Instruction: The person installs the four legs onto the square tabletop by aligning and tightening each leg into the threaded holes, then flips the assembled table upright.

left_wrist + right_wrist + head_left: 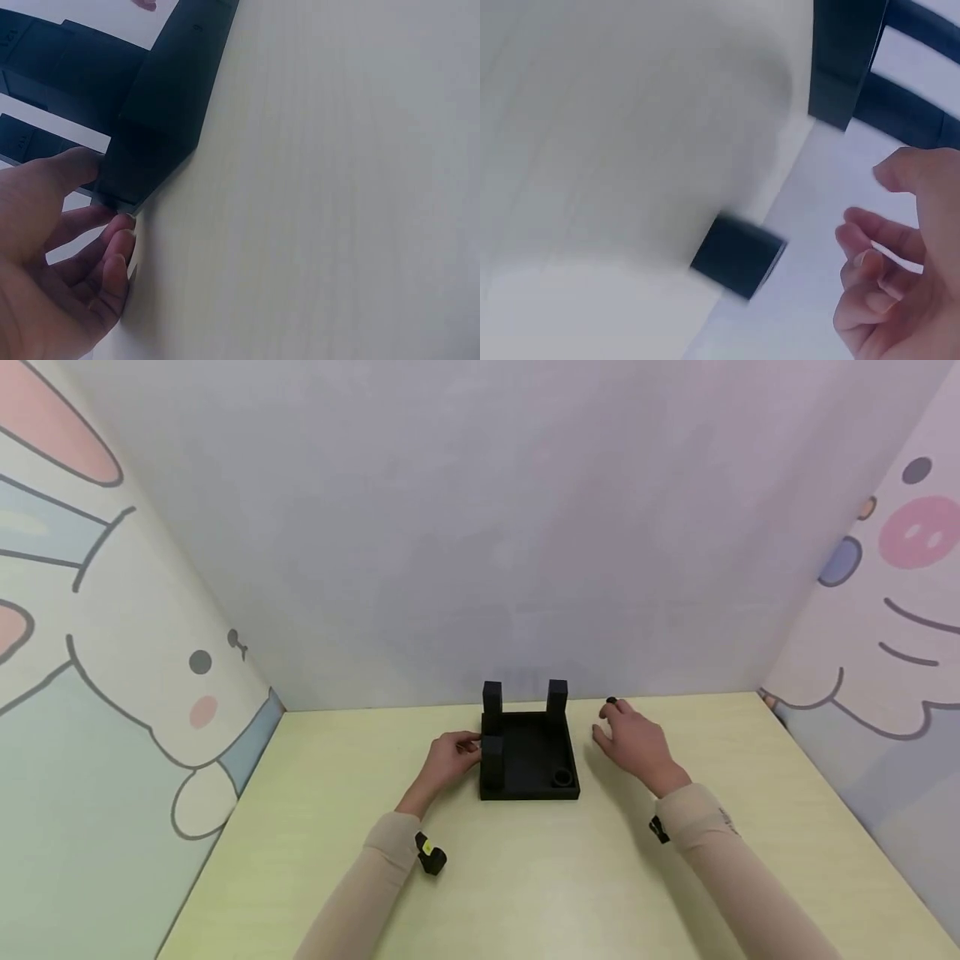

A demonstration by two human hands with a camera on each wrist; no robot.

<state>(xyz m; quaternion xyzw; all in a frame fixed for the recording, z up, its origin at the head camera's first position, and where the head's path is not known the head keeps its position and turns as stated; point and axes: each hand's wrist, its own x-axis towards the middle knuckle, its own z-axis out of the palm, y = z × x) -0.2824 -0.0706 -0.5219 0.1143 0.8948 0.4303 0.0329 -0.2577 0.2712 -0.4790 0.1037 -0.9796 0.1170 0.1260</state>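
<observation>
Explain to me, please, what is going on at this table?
A person is working with a black tray on the table. The left hand grips the tray's left side. Upright black posts stand at three of its corners, and the front-right corner has a round socket with no post in it. The right hand is empty, its fingers near but apart from a loose black block.
</observation>
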